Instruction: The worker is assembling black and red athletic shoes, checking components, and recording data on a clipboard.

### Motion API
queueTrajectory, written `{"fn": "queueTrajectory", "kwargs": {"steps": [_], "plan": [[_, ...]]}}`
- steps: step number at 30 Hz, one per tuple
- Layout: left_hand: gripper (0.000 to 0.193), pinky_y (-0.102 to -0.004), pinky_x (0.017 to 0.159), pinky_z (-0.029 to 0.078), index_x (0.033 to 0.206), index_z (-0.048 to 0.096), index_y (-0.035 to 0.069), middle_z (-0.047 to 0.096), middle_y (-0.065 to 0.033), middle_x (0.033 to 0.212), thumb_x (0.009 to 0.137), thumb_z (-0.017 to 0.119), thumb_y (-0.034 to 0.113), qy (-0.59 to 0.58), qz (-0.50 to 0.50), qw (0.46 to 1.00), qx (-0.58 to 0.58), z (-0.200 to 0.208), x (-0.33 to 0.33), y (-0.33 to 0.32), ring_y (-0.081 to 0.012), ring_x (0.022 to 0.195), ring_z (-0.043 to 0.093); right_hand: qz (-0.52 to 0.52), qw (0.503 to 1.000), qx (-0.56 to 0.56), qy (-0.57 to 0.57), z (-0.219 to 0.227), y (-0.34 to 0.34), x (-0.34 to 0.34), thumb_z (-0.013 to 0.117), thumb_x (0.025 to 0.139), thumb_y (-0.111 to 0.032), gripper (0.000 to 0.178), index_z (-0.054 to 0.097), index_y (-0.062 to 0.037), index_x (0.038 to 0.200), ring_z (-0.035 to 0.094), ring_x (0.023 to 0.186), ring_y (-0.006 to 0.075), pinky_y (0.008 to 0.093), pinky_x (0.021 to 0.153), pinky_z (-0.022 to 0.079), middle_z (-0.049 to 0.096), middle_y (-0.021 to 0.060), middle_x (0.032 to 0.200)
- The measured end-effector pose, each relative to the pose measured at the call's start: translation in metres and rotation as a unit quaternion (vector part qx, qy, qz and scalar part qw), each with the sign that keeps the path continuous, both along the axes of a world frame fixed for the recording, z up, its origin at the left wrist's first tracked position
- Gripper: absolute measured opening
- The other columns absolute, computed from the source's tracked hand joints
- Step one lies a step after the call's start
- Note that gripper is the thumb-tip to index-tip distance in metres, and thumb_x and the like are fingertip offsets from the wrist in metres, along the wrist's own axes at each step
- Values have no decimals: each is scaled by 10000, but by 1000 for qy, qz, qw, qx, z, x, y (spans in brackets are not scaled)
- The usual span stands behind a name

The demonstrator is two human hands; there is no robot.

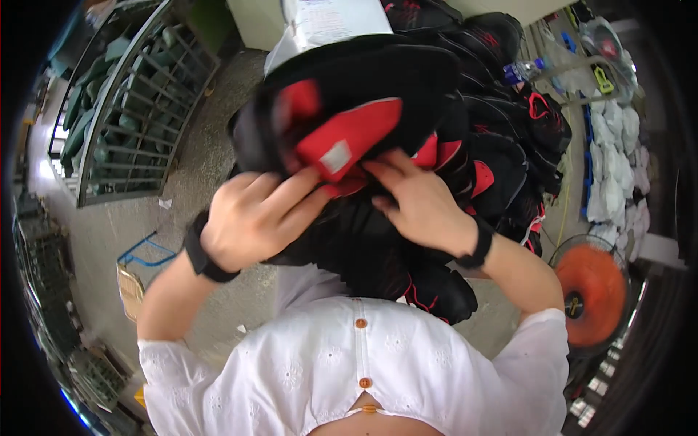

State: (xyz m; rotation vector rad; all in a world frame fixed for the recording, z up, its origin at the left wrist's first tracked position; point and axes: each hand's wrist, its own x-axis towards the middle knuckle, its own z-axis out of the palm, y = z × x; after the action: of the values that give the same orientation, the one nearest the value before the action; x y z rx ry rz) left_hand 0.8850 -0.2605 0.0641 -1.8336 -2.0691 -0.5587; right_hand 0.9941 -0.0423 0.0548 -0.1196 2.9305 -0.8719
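A black piece with a red lining and a small white label (349, 138), which looks like a shoe upper, is held up in front of me, its left end smeared by motion. My left hand (258, 211) grips its near edge, fingers over the red part and thumb hidden. My right hand (422, 200) pinches along the same edge farther right, with its fingertips partly hidden in the dark folds. Beneath both hands lie more black pieces with red trim (436, 291). I wear a black band on each wrist.
More black-and-red pieces (502, 145) are heaped at the right. Behind them stands a white package (338, 18). A metal rack cart (138, 123) with green shapes is at the left. An orange fan (592, 294) stands at the right, below white bundles (614, 160). A bottle (523, 70) lies behind the heap.
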Motion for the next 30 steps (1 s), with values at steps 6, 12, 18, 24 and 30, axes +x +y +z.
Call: {"fn": "queueTrajectory", "kwargs": {"steps": [6, 12, 18, 24, 30], "plan": [[219, -282, 526, 483, 886, 607, 64, 590, -56, 970, 696, 526, -7, -78, 6, 983, 165, -26, -55, 21, -202, 676, 599, -21, 975, -119, -185, -47, 40, -28, 581, 805, -170, 185, 582, -11, 899, 577, 748, 211, 310, 651, 465, 549, 77, 875], [328, -394, 696, 477, 998, 560, 36, 590, -140, 894, 687, 620, 122, -301, 269, 905, -135, -93, -28, -40, -335, 805, 579, -185, 895, -301, -272, -63, 51, -43, 616, 811, -189, 169, 507, -79, 740, 419, 511, 45, 194, 480, 325, 451, -44, 605], [695, -374, 656, 484, 1246, 369, 70, 418, -144, 1242, 647, 707, 171, -330, 292, 898, -12, -95, -13, -29, -339, 788, 583, -228, 882, -359, -202, -63, 45, -36, 590, 753, -38, 228, 439, -105, 595, 314, 504, 20, 200, 459, 237, 377, -77, 587], [860, -366, 622, 483, 1307, 325, 146, 403, -120, 1201, 577, 771, 228, -254, 189, 936, -155, -58, -31, -9, -303, 691, 592, -235, 885, -387, -106, -61, 49, -15, 567, 747, -7, 233, 424, -94, 585, 336, 457, 32, 194, 429, 250, 380, -55, 567], [426, -357, 520, 460, 1003, 513, 131, 441, -95, 1050, 640, 713, 228, -225, 149, 955, -124, -56, 2, -21, -247, 586, 577, -406, 740, -536, -6, -62, 74, -5, 479, 805, -16, 164, 503, -119, 680, 370, 424, 67, 197, 381, 265, 485, -24, 609]]}}
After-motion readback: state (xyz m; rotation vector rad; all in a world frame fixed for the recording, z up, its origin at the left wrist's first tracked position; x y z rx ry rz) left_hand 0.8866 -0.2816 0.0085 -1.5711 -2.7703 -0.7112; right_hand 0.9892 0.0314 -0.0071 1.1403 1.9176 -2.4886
